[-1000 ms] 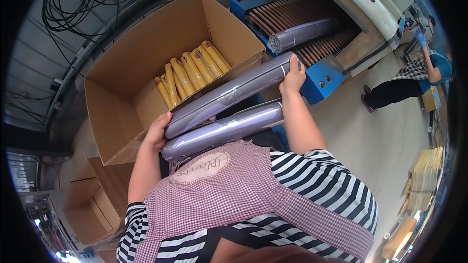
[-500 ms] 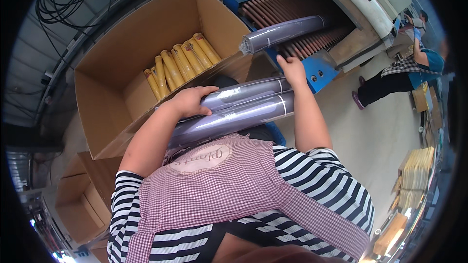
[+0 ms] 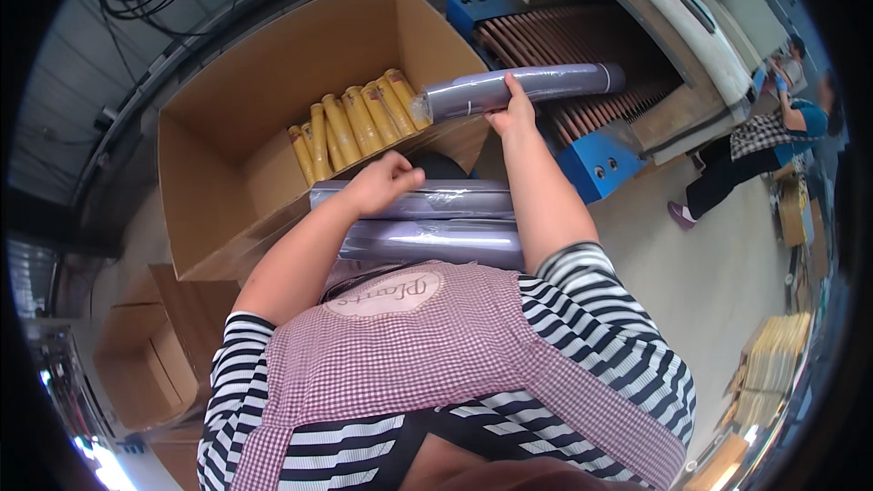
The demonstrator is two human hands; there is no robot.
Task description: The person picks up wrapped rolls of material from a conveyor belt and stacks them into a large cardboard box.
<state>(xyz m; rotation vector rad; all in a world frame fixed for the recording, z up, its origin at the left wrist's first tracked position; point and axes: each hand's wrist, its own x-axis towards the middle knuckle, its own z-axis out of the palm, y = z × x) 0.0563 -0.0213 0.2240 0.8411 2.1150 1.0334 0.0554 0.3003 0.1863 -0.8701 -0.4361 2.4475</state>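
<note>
My right hand (image 3: 512,111) grips a wrapped roll of greyish-purple plastic film (image 3: 573,80), thumb on its top and fingers beneath. The roll's left end, with bunched clear wrap, reaches out toward the carton, and its right part lies over the rollers. Two similar wrapped rolls lie side by side in front of my apron, an upper roll (image 3: 464,200) and a lower roll (image 3: 436,240). My left hand (image 3: 386,184) is just over the upper roll's left part, with its fingers curled in and nothing visible in them.
A large open carton (image 3: 227,118) at the left holds several upright yellow-wrapped rolls (image 3: 364,123). A roller conveyor (image 3: 536,41) with blue end blocks (image 3: 600,166) leads from a machine. A smaller open carton (image 3: 145,364) stands at lower left. Two people (image 3: 773,127) are at far right.
My right hand has moved up from the lap rolls onto the conveyor roll, which has shifted left toward the carton. My left hand has lifted and curled its fingers over the upper lap roll.
</note>
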